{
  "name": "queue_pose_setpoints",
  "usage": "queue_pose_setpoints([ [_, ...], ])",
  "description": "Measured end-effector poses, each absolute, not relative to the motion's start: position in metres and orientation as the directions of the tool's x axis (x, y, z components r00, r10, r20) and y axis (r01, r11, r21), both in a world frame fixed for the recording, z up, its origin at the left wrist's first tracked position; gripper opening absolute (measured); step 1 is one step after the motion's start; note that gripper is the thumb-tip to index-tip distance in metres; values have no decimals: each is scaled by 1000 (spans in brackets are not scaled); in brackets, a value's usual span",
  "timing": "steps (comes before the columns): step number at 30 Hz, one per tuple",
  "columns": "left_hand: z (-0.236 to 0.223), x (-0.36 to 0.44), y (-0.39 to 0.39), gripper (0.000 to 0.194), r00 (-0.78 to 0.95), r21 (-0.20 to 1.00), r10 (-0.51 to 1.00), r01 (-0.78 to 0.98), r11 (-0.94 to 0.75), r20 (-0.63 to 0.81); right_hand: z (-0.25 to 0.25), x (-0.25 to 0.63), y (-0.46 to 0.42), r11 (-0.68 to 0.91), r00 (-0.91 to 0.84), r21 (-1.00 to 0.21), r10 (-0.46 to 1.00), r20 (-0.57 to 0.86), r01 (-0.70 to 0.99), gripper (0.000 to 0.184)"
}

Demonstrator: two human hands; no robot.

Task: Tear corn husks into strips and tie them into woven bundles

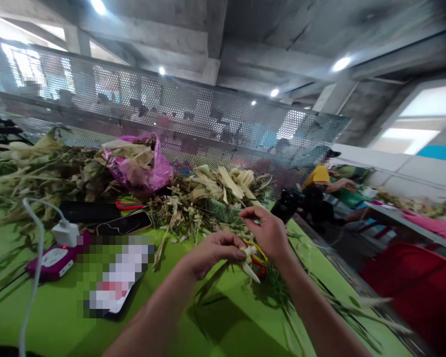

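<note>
My left hand [221, 252] is closed in a pinch on a pale husk piece [251, 270], whose pointed white end hangs down. To its right, my right hand [266, 229] is raised, thumb and forefinger drawn close together in a pinch. Whatever lies between those fingertips is too small to make out. Red and yellow loops [260, 271], perhaps scissor handles, show behind the pale piece and are partly hidden by it. Green feathery sprigs [277, 287] and long thin stems lie under and beside my right wrist.
Dried husks [226, 186] and stalks heap along the back, with a pink plastic bag [159, 171] among them. A phone [124, 224], red-handled tool [130, 205] and purple power strip [55, 260] with a white cable lie left. A perforated screen [193, 119] stands behind; a person in yellow [319, 176] sits right.
</note>
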State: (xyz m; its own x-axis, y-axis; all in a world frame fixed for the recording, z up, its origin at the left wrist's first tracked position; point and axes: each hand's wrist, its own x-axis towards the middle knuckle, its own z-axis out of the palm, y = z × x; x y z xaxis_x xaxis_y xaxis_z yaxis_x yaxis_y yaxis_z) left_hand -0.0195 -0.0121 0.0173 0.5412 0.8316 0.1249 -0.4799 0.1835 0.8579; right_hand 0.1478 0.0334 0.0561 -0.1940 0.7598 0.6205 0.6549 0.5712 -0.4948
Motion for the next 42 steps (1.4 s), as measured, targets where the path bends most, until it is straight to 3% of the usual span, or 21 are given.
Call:
queue_pose_setpoints([
  [4, 19, -35, -7, 17, 493, 812, 847, -566, 141, 196, 53, 183, 46, 514, -227, -253, 697, 680, 819, 15],
  [9, 16, -42, 0, 16, 403, 763, 900, -631, 140, 168, 46, 247, 44, 290, -122, -127, 706, 698, 949, 19],
  [12, 16, -44, 3, 17, 348, 728, 922, -674, 122, 168, 42, 286, 38, 145, -27, -113, 721, 692, 983, 21],
  [16, 16, -47, 6, 17, 279, 692, 946, -716, 92, 164, 40, 320, 31, 54, 70, -196, 815, 576, 979, 23],
  [20, 14, -47, 7, 15, 304, 708, 941, -697, 113, 149, 49, 300, 21, 6, 73, -187, 909, 410, 982, 33],
  [21, 13, -47, 7, 14, 317, 717, 938, -686, 125, 140, 53, 285, 18, 43, 62, -237, 906, 418, 970, 33],
  [23, 12, -45, 7, 14, 328, 735, 937, -664, 139, 118, 61, 246, 9, 221, -15, -450, 909, 417, 865, 33],
  [25, 10, -43, 7, 14, 332, 753, 936, -643, 139, 112, 67, 203, 2, 338, -133, -703, 934, 331, 626, 36],
  [27, 10, -42, 7, 14, 337, 769, 933, -627, 122, 127, 69, 164, -2, 324, -300, -868, 929, 217, 375, 43],
  [29, 9, -41, 8, 12, 343, 774, 927, -625, 105, 152, 67, 136, 0, 243, -420, -943, 898, 131, 227, 49],
  [32, 9, -42, 9, 11, 337, 770, 928, -631, 96, 161, 60, 119, 11, 192, -447, -964, 890, 91, 186, 45],
  [38, 11, -43, 10, 12, 290, 832, 949, -552, 57, 127, 58, 129, 19, 334, -354, -893, 909, 220, 303, 25],
  [42, 14, -40, 9, 13, 232, 898, 960, -438, -41, 157, 60, 130, 14, 395, -364, -819, 898, 248, 416, 25],
])
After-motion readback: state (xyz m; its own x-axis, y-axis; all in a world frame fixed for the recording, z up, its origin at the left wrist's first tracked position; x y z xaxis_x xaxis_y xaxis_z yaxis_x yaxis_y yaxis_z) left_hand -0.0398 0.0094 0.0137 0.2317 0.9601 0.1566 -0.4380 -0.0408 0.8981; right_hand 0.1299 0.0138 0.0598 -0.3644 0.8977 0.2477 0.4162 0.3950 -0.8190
